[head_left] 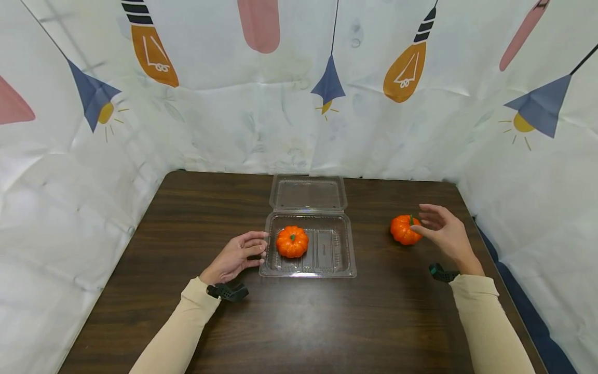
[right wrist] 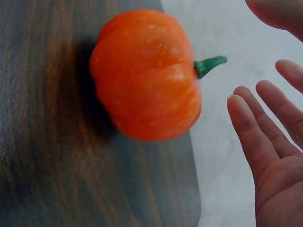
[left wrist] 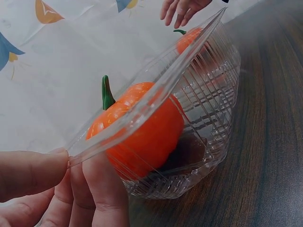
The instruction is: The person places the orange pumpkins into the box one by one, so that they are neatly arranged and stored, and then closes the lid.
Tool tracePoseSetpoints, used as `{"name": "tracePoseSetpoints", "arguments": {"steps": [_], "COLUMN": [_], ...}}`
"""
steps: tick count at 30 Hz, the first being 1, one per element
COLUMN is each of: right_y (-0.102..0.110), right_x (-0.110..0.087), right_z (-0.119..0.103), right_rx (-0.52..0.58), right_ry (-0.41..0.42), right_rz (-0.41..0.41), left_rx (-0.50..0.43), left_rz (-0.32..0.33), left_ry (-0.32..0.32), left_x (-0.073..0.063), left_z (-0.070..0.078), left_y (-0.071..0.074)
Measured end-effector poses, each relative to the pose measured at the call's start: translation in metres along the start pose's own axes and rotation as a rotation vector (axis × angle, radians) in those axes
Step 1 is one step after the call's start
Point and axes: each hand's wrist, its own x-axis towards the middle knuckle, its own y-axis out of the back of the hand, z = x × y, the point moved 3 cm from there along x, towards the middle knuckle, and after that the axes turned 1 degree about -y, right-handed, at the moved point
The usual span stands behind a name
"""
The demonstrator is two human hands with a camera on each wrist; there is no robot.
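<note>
A clear plastic clamshell container sits on the table with its lid folded back. In its left half rests a small orange pumpkin with a green stem. My left hand pinches the container's left rim between thumb and fingers, as the left wrist view shows. To the right, a second small pumpkin stands on the table. Just right of it and slightly above hovers my right hand, fingers spread; in the right wrist view a gap separates the fingers from the pumpkin.
The dark wood table meets a white printed curtain along its back and both sides. Black straps circle both wrists. Past the right table edge lies something dark blue.
</note>
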Motion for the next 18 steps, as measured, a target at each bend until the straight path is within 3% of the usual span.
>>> {"name": "tracePoseSetpoints", "arguments": {"steps": [18], "right_y": [-0.006], "right_x": [-0.003], "right_z": [0.030], "right_rx": [-0.108], "right_ry": [-0.054], "right_rz": [0.000], "left_rx": [-0.013], "left_rz": [-0.015], "left_ry": [-0.009], "left_x": [0.000], "left_z": [-0.001], "left_y": [0.000]}}
